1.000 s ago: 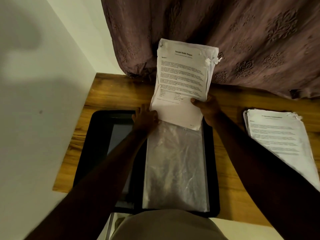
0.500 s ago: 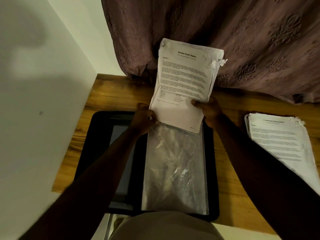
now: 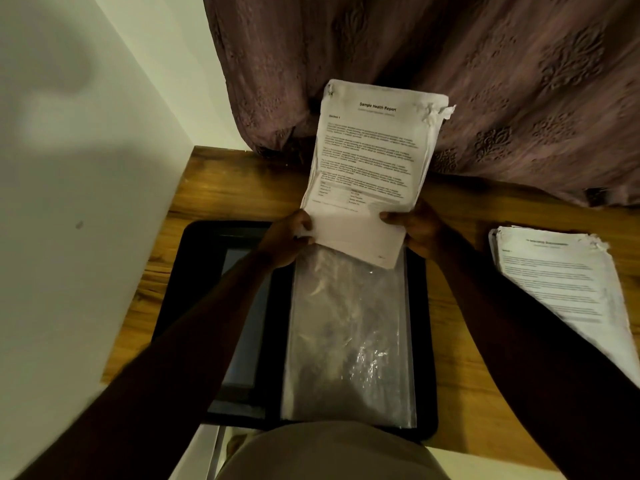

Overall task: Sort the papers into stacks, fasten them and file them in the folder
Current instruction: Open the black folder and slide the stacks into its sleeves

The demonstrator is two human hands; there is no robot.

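A thick stack of printed papers point(image 3: 370, 161), headed "Sample Health Report" and fastened at a top corner, stands tilted above the open black folder point(image 3: 194, 271). My left hand point(image 3: 289, 239) pinches its lower left corner. My right hand point(image 3: 415, 230) grips its lower right edge. The stack's bottom edge touches the mouth of a clear plastic sleeve point(image 3: 349, 337) that lies in the folder's right half. Whether any of the stack is inside the sleeve cannot be told.
A second fastened paper stack point(image 3: 561, 278) lies on the wooden table point(image 3: 221, 188) to the right. A brown patterned curtain point(image 3: 485, 81) hangs behind the table. A white wall point(image 3: 69, 202) borders the left side.
My left hand has come off the folder and taken the stack's lower left corner. The stack has shifted slightly right and stands a little more upright.
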